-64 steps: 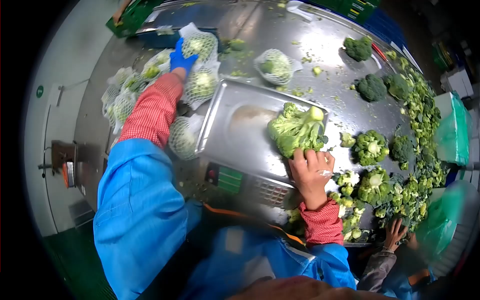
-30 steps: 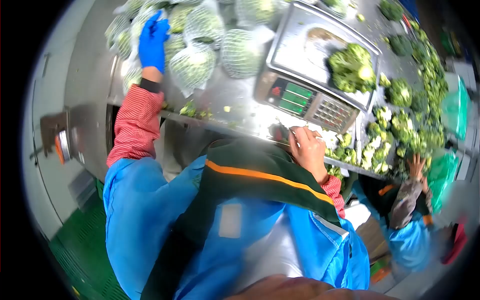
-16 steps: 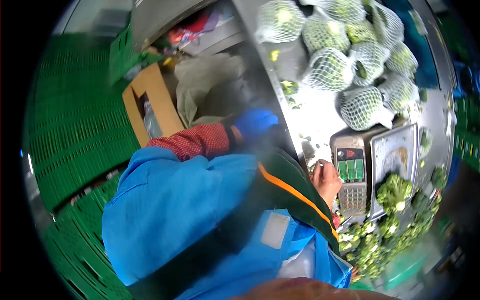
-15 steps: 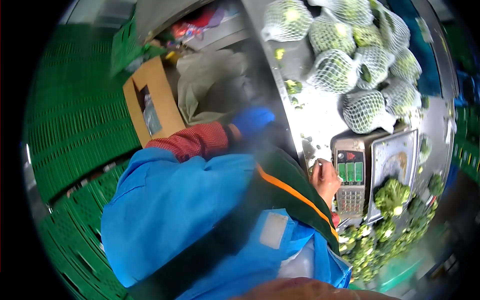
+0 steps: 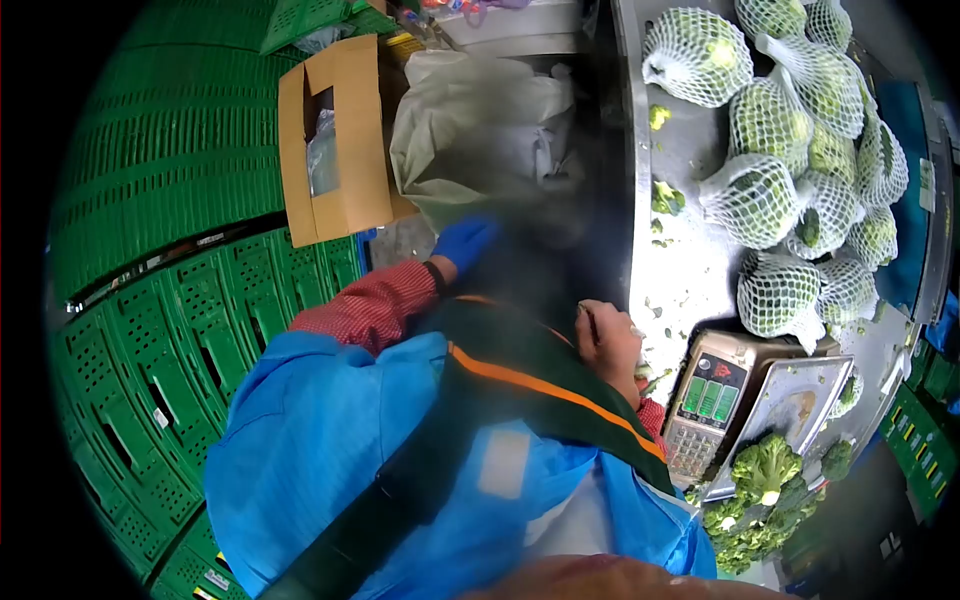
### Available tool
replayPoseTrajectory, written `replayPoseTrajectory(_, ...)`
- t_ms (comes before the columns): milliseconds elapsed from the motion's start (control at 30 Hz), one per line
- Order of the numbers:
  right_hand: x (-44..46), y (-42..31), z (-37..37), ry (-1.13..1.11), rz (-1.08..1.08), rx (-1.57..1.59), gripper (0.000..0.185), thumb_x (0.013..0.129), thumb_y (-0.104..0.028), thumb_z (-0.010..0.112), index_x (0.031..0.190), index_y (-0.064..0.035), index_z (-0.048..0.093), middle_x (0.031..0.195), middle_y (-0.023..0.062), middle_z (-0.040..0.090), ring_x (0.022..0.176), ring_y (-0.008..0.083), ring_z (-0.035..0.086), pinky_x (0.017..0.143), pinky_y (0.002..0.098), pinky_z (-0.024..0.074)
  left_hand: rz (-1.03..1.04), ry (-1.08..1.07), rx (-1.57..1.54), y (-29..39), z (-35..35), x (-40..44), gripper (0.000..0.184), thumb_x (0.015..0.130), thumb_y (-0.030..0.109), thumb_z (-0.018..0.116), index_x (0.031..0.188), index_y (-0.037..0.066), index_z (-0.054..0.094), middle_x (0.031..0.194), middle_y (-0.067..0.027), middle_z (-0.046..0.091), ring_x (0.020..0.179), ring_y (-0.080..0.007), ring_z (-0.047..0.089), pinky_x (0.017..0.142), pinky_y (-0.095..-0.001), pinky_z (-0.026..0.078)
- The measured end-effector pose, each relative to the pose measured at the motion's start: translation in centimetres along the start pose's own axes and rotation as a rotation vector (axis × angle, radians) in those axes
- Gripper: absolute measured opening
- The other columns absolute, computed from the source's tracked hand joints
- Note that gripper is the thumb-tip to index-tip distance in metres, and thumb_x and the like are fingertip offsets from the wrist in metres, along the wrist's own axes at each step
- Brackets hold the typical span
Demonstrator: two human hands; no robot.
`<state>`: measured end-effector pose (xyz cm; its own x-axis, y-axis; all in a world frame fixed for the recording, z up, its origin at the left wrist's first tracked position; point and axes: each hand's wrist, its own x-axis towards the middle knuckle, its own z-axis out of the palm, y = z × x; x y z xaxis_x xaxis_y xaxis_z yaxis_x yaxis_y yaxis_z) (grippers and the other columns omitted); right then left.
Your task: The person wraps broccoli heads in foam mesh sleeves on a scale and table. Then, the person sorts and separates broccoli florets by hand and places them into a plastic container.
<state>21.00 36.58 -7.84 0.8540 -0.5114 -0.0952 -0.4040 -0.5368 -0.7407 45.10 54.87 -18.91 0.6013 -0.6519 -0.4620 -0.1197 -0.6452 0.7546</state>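
My left hand (image 5: pixel 466 241), in a blue glove, is low beside a pale sack (image 5: pixel 440 130), near the cardboard box. A dark blur covers its fingertips, so what they touch is hidden. My bare right hand (image 5: pixel 608 342) is at the near edge of the metal table (image 5: pixel 690 115), in front of my dark green apron (image 5: pixel 520 345). Its fingers are curled in, and whatever they may hold is hidden. Closest to it on the table are a weighing scale (image 5: pixel 712 400) and small green scraps. Net-wrapped broccoli heads (image 5: pixel 757 200) lie farther along the table.
Loose broccoli (image 5: pixel 765 470) is heaped beside the scale's metal tray (image 5: pixel 795 400). An open cardboard box (image 5: pixel 357 150) with clear plastic inside stands left of the sack. Stacked green crates (image 5: pixel 180 370) fill the left side. Yellow-green bits (image 5: pixel 667 197) are scattered on the table.
The view has turned and shifted, so the table appears farther right. My left hand has moved left and toward the sack's lower edge. My right hand has drawn back from the scale toward my apron.
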Motion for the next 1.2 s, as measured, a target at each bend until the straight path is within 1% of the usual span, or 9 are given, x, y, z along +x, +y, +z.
replayPoseTrajectory(133, 2.1, -1.2, 3.7, -0.016, 0.006, 0.044, 0.008, 0.082, -0.005, 0.064, 0.09, -0.0056, 0.062, 0.08, 0.0109, 0.063, 0.066, 0.028, 0.062, 0.058, 0.0342, 0.0488, -0.037, 0.013, -0.069, -7.3, 1.0, 10.2, 0.025, 0.094, 0.026, 0.056, 0.106, 0.006, 0.065, 0.086, -0.0037, 0.064, 0.078, -0.015, 0.06, 0.072, -0.0295, 0.048)
replayPoseTrajectory(200, 4.0, -1.7, 6.3, 0.013, 0.055, 0.044, 0.008, 0.082, -0.006, 0.064, 0.089, -0.0053, 0.061, 0.08, 0.0113, 0.063, 0.066, 0.028, 0.063, 0.058, 0.0335, 0.0488, -0.139, -0.051, -0.026, -8.6, 0.5, 15.2, 0.029, 0.093, 0.029, 0.057, 0.11, 0.006, 0.064, 0.096, -0.0059, 0.066, 0.087, -0.0177, 0.062, 0.078, -0.0306, 0.048)
replayPoseTrajectory(300, 7.9, -0.5, 11.2, 0.03, 0.184, -0.045, 0.012, 0.085, -0.014, 0.064, 0.092, -0.005, 0.061, 0.084, 0.0124, 0.063, 0.071, 0.03, 0.064, 0.06, 0.0372, 0.0492, -0.356, 0.086, -0.096, -15.0, 1.8, 21.4, 0.043, 0.091, 0.033, 0.059, 0.121, 0.003, 0.058, 0.118, -0.0126, 0.062, 0.108, -0.0233, 0.058, 0.092, -0.0345, 0.044)
replayPoseTrajectory(367, 11.1, 1.7, 15.0, 0.021, 0.293, -0.129, 0.017, 0.086, -0.019, 0.063, 0.095, -0.005, 0.06, 0.086, 0.0125, 0.063, 0.074, 0.0308, 0.064, 0.062, 0.0393, 0.0494, -0.283, -0.205, 0.04, -16.6, 0.4, 23.9, 0.048, 0.09, 0.035, 0.059, 0.126, 0.003, 0.054, 0.125, -0.014, 0.057, 0.115, -0.0244, 0.053, 0.097, -0.0357, 0.04)
replayPoseTrajectory(400, 12.5, 3.7, 17.2, -0.059, 0.375, -0.146, 0.03, 0.086, -0.029, 0.064, 0.105, -0.0062, 0.057, 0.086, 0.0148, 0.063, 0.08, 0.035, 0.064, 0.065, 0.0435, 0.0496, -0.269, -0.266, 0.044, -17.6, -0.2, 24.8, 0.049, 0.09, 0.035, 0.059, 0.127, 0.003, 0.053, 0.126, -0.0139, 0.056, 0.115, -0.0245, 0.052, 0.098, -0.0359, 0.04)
replayPoseTrajectory(600, 23.6, 15.7, 27.9, -0.109, 0.558, -0.218, 0.065, 0.078, -0.043, 0.069, 0.124, -0.0036, 0.046, 0.097, 0.0263, 0.062, 0.087, 0.0446, 0.062, 0.076, 0.0466, 0.0512, -0.476, -0.043, -0.482, -23.3, -0.6, 26.8, 0.05, 0.091, 0.036, 0.056, 0.129, 0.005, 0.051, 0.128, -0.0132, 0.054, 0.118, -0.0252, 0.051, 0.1, -0.037, 0.039)
replayPoseTrajectory(800, 32.0, 29.4, 38.8, -0.152, 0.8, -0.135, 0.074, 0.084, -0.052, 0.061, 0.132, -0.0003, 0.038, 0.117, 0.0281, 0.056, 0.107, 0.0399, 0.057, 0.087, 0.0487, 0.0459, -0.548, 0.085, -0.734, -26.9, 0.7, 28.0, 0.051, 0.091, 0.037, 0.053, 0.132, 0.006, 0.048, 0.131, -0.0126, 0.053, 0.12, -0.026, 0.049, 0.102, -0.0381, 0.037)
replayPoseTrajectory(933, 33.3, 31.7, 46.0, -0.165, 0.86, -0.118, 0.068, 0.083, -0.043, 0.06, 0.132, 0.0002, 0.04, 0.115, 0.0278, 0.056, 0.107, 0.0407, 0.056, 0.089, 0.0487, 0.0455, -0.58, 0.129, -0.846, -28.4, 1.8, 27.5, 0.052, 0.092, 0.038, 0.052, 0.134, 0.007, 0.046, 0.133, -0.0122, 0.051, 0.121, -0.0265, 0.048, 0.103, -0.0389, 0.036)
replayPoseTrajectory(1200, 29.1, 24.1, 50.8, -0.273, 0.625, -0.149, 0.059, 0.08, -0.023, 0.058, 0.131, 0.0011, 0.043, 0.112, 0.0271, 0.057, 0.107, 0.0423, 0.055, 0.092, 0.0486, 0.0445, -0.65, 0.13, -0.921, -30.1, 5.5, 24.7, 0.054, 0.093, 0.039, 0.048, 0.138, 0.009, 0.043, 0.136, -0.0114, 0.049, 0.124, -0.0275, 0.046, 0.106, -0.0403, 0.034)
